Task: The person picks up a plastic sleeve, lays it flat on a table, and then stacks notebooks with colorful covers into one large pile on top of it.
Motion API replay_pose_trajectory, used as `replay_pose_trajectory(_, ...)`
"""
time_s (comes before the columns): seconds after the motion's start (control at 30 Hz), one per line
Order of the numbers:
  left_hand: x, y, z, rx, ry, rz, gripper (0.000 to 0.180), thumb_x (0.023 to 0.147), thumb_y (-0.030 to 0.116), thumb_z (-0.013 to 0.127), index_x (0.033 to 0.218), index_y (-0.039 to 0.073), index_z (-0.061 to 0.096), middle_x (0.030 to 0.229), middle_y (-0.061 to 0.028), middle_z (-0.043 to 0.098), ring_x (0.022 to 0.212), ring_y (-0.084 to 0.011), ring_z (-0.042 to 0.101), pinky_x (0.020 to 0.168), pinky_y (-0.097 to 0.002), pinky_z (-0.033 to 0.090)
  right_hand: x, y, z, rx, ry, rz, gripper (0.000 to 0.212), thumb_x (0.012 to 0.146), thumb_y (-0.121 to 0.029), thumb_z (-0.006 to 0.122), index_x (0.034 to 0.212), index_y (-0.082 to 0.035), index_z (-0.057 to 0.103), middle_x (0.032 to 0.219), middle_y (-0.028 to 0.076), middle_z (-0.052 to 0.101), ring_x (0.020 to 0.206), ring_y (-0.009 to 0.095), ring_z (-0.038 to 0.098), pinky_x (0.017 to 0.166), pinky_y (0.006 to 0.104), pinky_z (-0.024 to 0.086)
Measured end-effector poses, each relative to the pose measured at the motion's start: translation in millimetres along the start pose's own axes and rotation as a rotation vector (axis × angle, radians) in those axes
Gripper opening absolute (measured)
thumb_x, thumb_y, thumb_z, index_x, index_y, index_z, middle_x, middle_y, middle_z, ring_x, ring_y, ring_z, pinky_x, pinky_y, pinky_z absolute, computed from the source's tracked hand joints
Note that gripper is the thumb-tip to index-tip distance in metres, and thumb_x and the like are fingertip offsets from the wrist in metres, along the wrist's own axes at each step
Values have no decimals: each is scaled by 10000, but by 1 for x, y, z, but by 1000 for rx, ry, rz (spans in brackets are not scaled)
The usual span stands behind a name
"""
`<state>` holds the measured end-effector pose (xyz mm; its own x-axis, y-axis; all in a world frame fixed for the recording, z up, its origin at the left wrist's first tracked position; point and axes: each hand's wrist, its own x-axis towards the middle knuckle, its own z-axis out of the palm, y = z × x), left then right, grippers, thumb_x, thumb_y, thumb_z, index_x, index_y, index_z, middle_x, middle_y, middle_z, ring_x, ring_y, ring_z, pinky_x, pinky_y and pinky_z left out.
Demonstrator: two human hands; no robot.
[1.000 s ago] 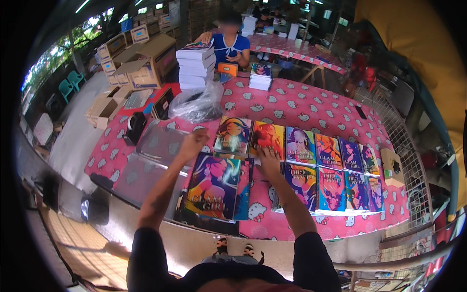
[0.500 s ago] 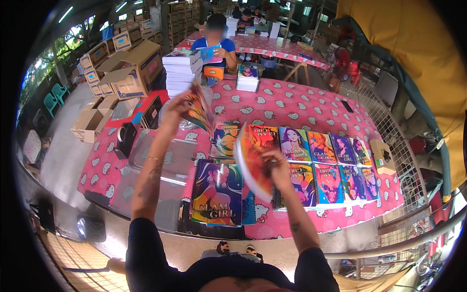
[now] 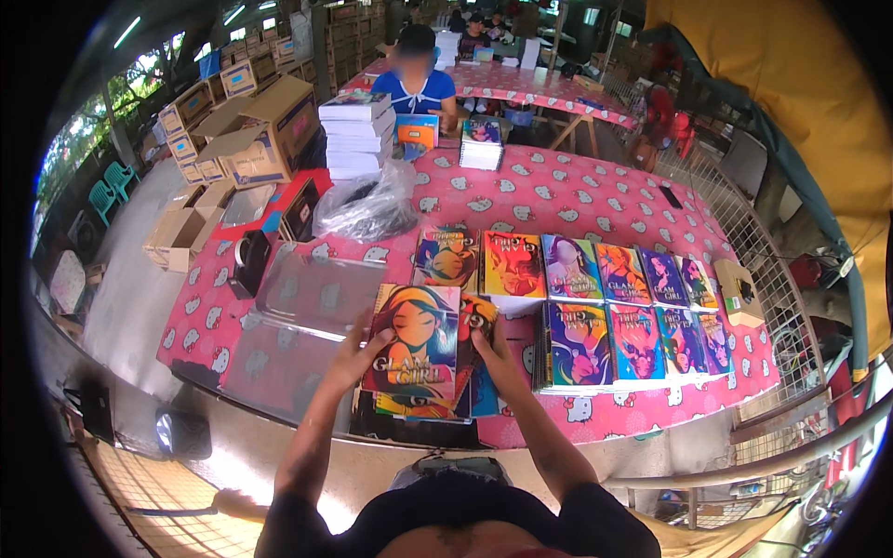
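Two glossy rectangular notebooks [image 3: 416, 337] overlap between bare fingers [image 3: 377, 342]

A: Where does my head view sit?

B: I log: head-worn fisheye, tilted down; left hand [image 3: 355, 353] and right hand [image 3: 496, 353] close, near table [image 3: 595, 203] mid-frame, far table [image 3: 521, 86] small toward upper rim.

On your pink-covered table [image 3: 521, 206], a black phone [image 3: 670, 197] lies near the far right corner, and a tan box [image 3: 740, 299] stands by the right edge. Toward the far left corner you have a crumpled clear plastic bag [image 3: 377, 203]. Beyond the left edge stand cardboard boxes [image 3: 265, 149] and green chairs [image 3: 104, 197].
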<state>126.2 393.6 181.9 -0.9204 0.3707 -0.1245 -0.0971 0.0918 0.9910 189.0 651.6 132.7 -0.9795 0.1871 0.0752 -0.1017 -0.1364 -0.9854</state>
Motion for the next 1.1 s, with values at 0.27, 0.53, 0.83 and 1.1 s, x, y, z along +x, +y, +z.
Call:
replay_pose_trajectory(0.27, 27, 10, 29, 619, 75, 196, 922, 882, 448, 645, 1466, -99, 188, 1483, -333, 288, 1401, -401, 301, 1131, -404, 278, 35, 60, -56, -458, 193, -286, 756, 970, -367, 556, 1502, 14, 177, 1440, 267, 386, 1344, 348, 386, 1094, 422, 316)
replay_pose_trajectory(0.53, 169, 104, 266, 885, -102, 415, 518, 880, 355, 645, 1216, -34, 571, 1069, -265, 649, 1021, -388, 635, 881, -452, 513, 134, -7, -317, -1444, 448, 113, 503, 918, -399, 556, 1275, -47, 518, 1312, 178, 547, 1209, 381, 522, 954, 515, 450)
replay_pose_trajectory(0.83, 262, -6, 301, 647, 130, 0, 480, 812, 323, 693, 1083, -61, 590, 1012, -190, 659, 930, -287, 676, 786, -355, 553, 157, -68, -353, -874, 377, -298, 258, 890, -75, 506, 1073, 59, 628, 965, 174, 669, 776, 272, 650, 634, 392, 511)
replay_pose_trajectory(1.1, 69, 185, 100, -12, 437, 733, 608, 843, 135, 639, 1384, -1, 398, 1012, -125, 656, 875, -173, 641, 775, -305, 514, -7, -117, -148, -391, 352, -412, 372, 874, -78, 612, 1237, -13, 566, 1082, 100, 624, 988, 204, 577, 868, 348, 463)
